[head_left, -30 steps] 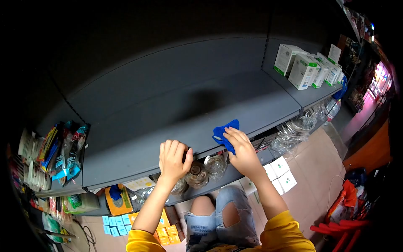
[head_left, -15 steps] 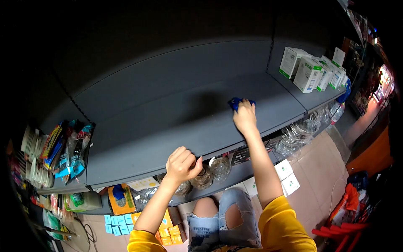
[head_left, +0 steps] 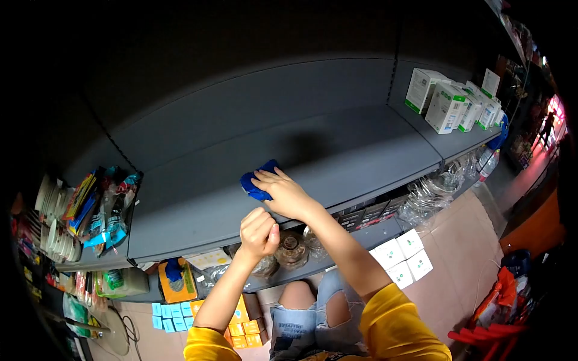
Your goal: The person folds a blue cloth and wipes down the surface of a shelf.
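A blue cloth [head_left: 250, 185] lies bunched on the grey shelf [head_left: 186, 201], left of its middle. Over it presses my right hand [head_left: 286, 194], palm down, its fingers holding the cloth against the shelf surface. My left hand [head_left: 257, 233] is closed in a fist at the shelf's front edge, just below the right hand, with nothing seen in it. Under that edge, glass jars [head_left: 292, 251] in clear wrapping stand on the lower shelf.
White-and-green boxes [head_left: 447, 107] stand at the shelf's right end. Packaged goods [head_left: 108, 210] and stacked white dishes [head_left: 57, 237] fill the left end. On the floor are blue boxes [head_left: 174, 317], orange boxes [head_left: 244, 334] and white boxes [head_left: 409, 259]. Red plastic [head_left: 481, 337] lies lower right.
My right hand has swept the blue cloth leftward along the shelf, from right of the middle to close above my left hand. The left fist stays at the front edge.
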Motion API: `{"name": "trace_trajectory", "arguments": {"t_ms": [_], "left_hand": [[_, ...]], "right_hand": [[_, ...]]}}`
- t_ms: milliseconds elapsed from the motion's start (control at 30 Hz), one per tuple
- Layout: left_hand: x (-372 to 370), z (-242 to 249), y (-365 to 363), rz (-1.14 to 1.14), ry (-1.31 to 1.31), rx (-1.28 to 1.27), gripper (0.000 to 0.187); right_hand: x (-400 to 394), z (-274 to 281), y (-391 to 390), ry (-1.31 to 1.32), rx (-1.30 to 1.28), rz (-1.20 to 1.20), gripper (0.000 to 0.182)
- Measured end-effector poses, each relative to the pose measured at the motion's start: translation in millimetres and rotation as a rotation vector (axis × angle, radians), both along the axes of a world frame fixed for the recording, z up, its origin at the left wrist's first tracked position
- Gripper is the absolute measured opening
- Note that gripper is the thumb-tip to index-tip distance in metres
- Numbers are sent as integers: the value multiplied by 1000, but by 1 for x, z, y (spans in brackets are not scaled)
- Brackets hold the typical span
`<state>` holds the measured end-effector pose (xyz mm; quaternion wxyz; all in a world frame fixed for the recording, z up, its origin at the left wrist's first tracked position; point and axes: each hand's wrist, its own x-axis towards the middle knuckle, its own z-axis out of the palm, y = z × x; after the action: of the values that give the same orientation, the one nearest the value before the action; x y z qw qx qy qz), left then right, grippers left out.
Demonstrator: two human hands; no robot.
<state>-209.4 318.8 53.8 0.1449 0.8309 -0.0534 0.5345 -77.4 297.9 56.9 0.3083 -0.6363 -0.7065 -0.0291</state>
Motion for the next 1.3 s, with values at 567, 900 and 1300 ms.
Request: {"name": "trace_trajectory", "arguments": {"t_ms": [567, 900, 1300], "left_hand": [[4, 3, -4, 75, 70, 39, 22], [3, 2, -4, 135, 97, 16, 24], [7, -1, -2, 246, -1, -5, 33]], "right_hand": [[115, 4, -60, 84, 59, -560, 36], [13, -2, -44, -95, 2, -364, 46], [-8, -2, -53, -39, 104, -78, 42]]}}
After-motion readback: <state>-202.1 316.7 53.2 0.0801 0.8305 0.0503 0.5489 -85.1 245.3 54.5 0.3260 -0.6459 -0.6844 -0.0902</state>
